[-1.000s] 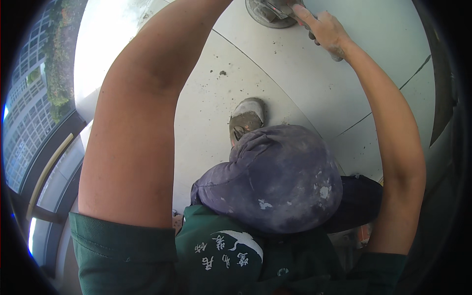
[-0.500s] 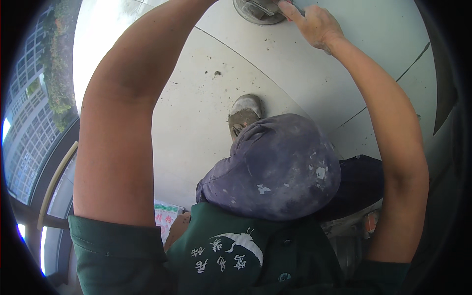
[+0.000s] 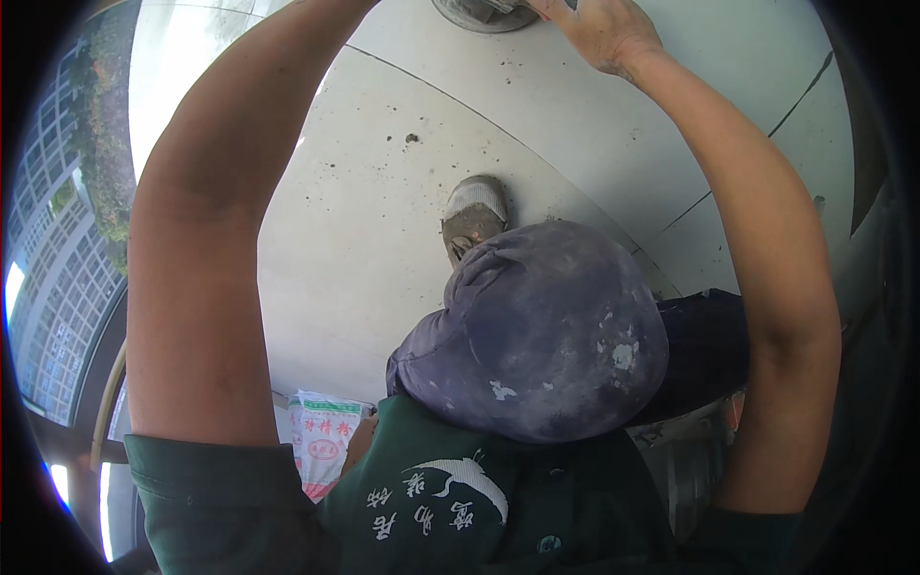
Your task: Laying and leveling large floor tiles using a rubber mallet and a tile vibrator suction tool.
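Note:
My right hand (image 3: 606, 34) is at the top edge, closed on a tool with a round grey disc base (image 3: 484, 16). Only the near rim of the disc and a bit of its upper part show; the rest is cut off by the frame, so its exact kind is unclear. The disc rests on large pale floor tiles (image 3: 345, 249). My left forearm (image 3: 278, 57) reaches up and out at the top edge, and the left hand is out of view.
Dark crumbs (image 3: 412, 138) lie scattered on the tiles. My shoe (image 3: 476, 206) and bent, paint-stained knee (image 3: 561, 326) are in the middle. A white printed bag (image 3: 324, 441) lies at lower left. Windows (image 3: 57, 326) line the far left.
The disc tool and my right hand have shifted up and slightly left in the picture. More of the white bag shows, and my left arm sits further left.

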Action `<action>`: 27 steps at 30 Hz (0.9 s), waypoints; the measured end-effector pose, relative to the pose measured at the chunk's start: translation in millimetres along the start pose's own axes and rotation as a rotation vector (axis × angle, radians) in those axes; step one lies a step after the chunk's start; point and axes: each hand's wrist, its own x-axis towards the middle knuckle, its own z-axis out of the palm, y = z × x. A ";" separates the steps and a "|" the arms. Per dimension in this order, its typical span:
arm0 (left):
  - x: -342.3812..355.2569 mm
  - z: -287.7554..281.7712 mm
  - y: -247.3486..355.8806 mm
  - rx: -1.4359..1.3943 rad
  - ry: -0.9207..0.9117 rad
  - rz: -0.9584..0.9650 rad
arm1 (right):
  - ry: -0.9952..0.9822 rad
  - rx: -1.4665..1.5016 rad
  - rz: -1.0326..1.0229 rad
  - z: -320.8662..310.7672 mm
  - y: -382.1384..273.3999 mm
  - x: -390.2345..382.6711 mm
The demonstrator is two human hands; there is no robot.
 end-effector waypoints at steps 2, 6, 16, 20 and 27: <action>-0.5 -0.6 -4.9 -0.017 0.009 -0.013 | -0.084 -0.001 0.035 -4.8 -6.9 -2.2; -2.2 -2.7 0.9 -0.039 -0.019 -0.018 | -0.024 0.021 0.028 2.3 0.5 0.1; -1.6 -7.9 -0.2 -0.004 -0.037 -0.008 | 0.108 0.031 -0.103 39.4 31.4 30.3; 0.5 2.0 1.6 -0.012 0.009 0.052 | -0.072 0.051 0.001 -7.9 2.8 -1.2; -0.3 3.3 1.2 0.045 -0.002 0.052 | -0.082 0.126 0.000 -3.7 5.6 -5.3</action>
